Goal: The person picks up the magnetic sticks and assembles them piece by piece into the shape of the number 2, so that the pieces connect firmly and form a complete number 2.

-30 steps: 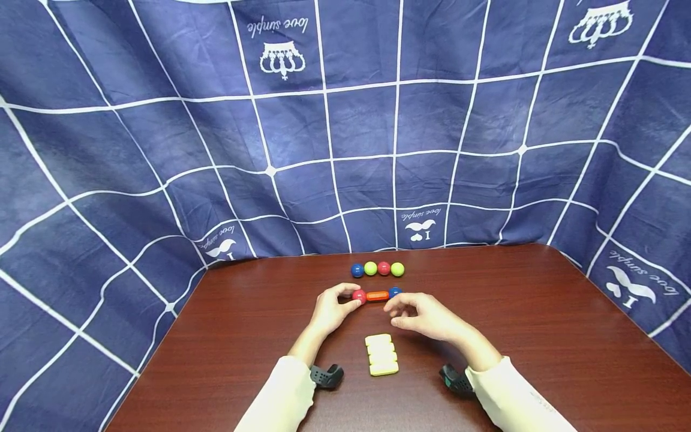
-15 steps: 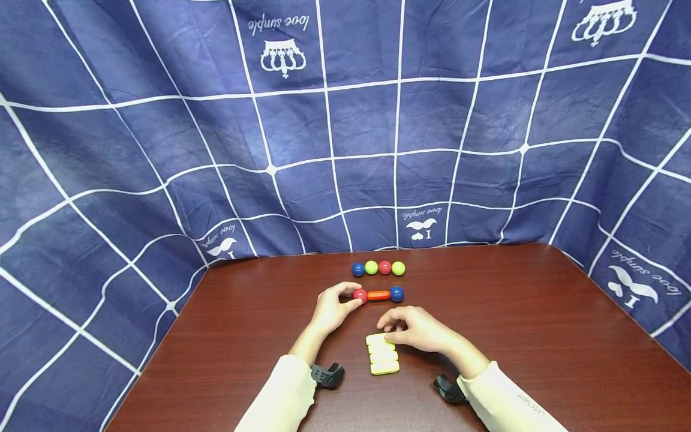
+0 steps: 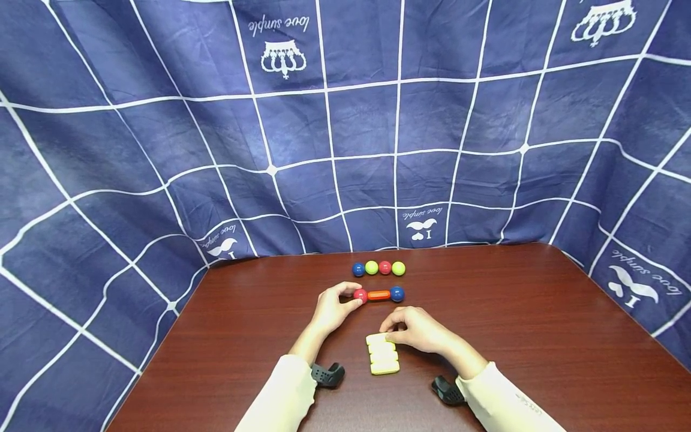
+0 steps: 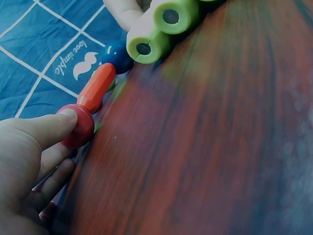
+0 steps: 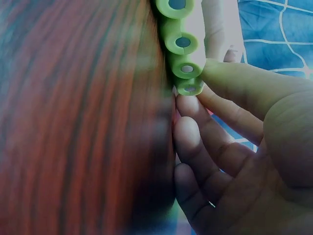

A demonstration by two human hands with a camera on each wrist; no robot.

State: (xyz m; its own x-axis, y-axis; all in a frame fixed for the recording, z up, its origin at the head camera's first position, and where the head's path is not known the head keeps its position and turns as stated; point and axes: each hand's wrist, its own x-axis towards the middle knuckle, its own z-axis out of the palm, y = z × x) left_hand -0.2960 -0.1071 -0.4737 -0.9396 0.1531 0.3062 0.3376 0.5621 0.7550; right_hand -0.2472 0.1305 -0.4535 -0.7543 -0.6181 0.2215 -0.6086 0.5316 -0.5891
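Observation:
In the head view my left hand (image 3: 328, 311) pinches a red ball (image 3: 360, 295) between thumb and fingers. An orange faceted rod (image 3: 378, 295) joins that red ball to a blue ball (image 3: 397, 293), all in one line on the table. Closer to me lie several yellow-green rods (image 3: 384, 360), side by side in a block. My right hand (image 3: 418, 331) pinches the farthest of them at its right end. The right wrist view shows the thumb (image 5: 244, 81) against this rod, with fingers on its far side. Grey discs (image 5: 183, 42) sit in the rods' ends.
Behind the joined pieces, a row of loose balls stands on the brown table (image 3: 243, 330): a blue ball (image 3: 358, 269), two yellow-green balls (image 3: 398, 268) and a red ball (image 3: 385, 267). A blue checked cloth (image 3: 361, 120) hangs behind and along the sides.
My right hand has moved from beside the blue ball toward me, down to the yellow-green rods, and now grips the farthest one. The left hand stays on the red ball.

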